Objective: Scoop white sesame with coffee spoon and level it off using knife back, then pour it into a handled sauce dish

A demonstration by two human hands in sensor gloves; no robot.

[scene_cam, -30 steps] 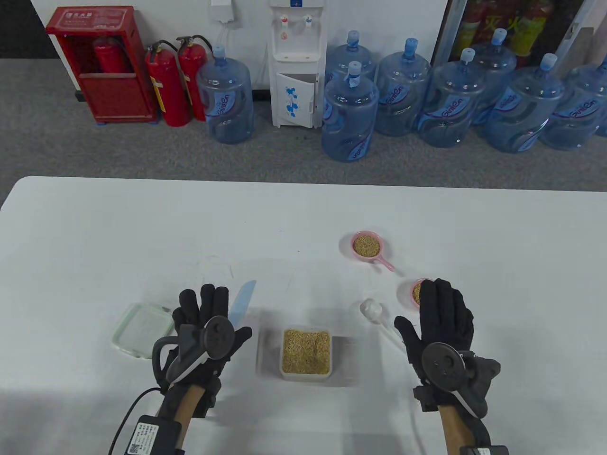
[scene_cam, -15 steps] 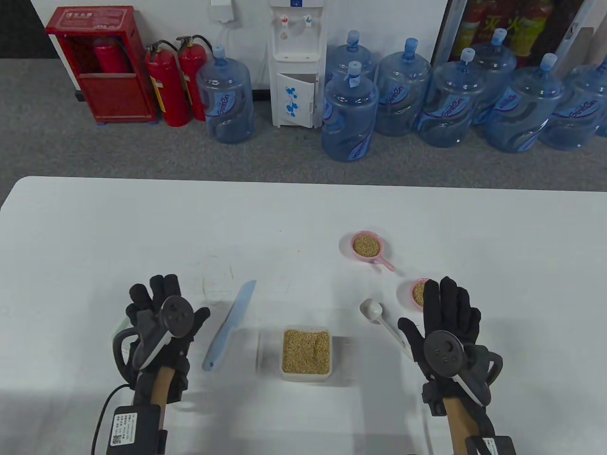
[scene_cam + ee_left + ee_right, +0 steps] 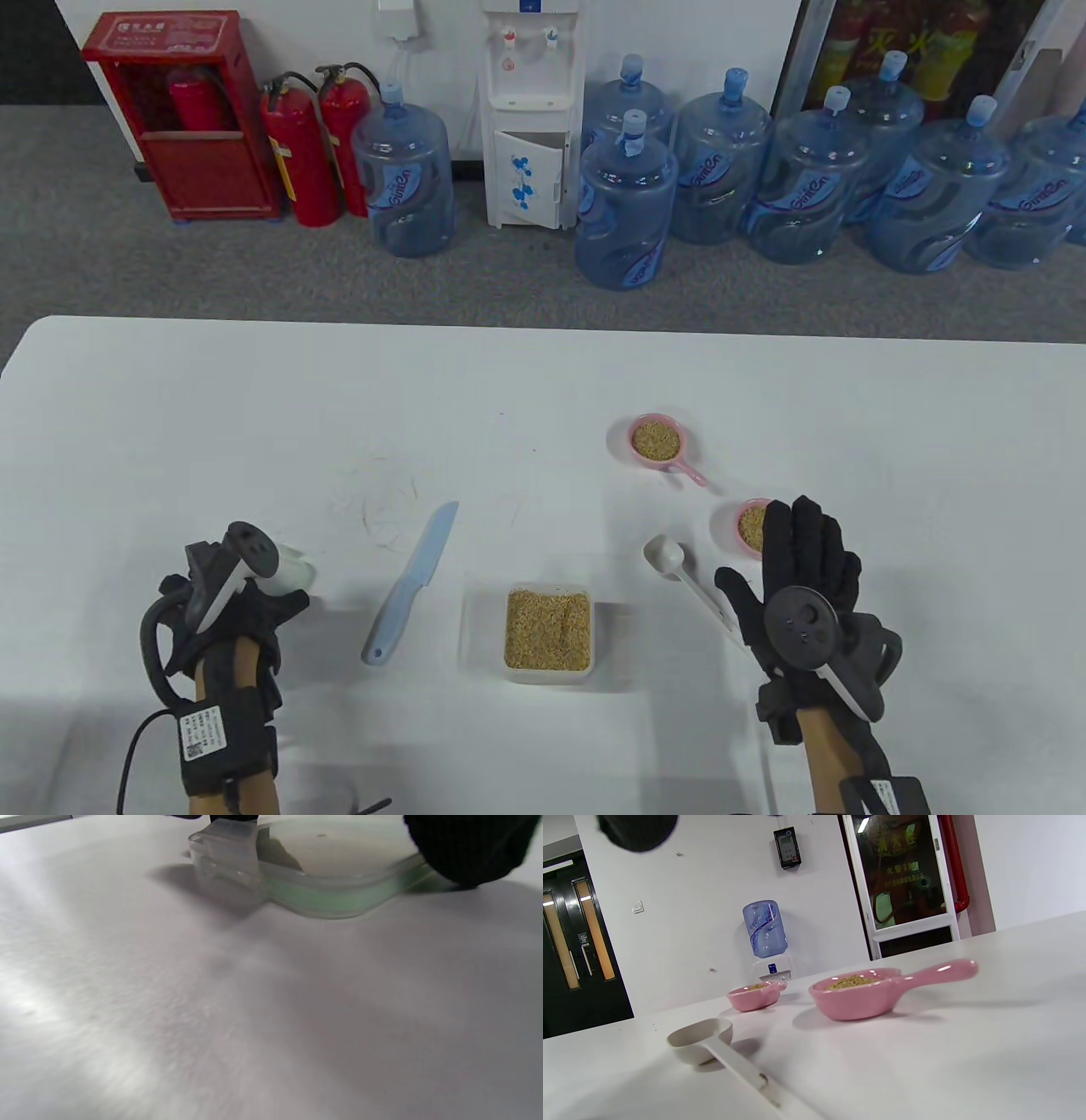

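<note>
Both hands are at the worktop's near edge: the right hand [image 3: 802,564] lies flat, fingers straight, holding nothing, its thumb just beside the coffee spoon [image 3: 685,580], whose handle runs diagonally toward it. The left hand [image 3: 229,607] rests on the container lid [image 3: 322,878]; its grip cannot be told. Water jugs read "GinEn".

A translucent green-edged lid [image 3: 322,878] is seen lying flat on the white table [image 3: 254,1018]. Its right edge is touched by a black gloved fingertip [image 3: 466,849].
</note>
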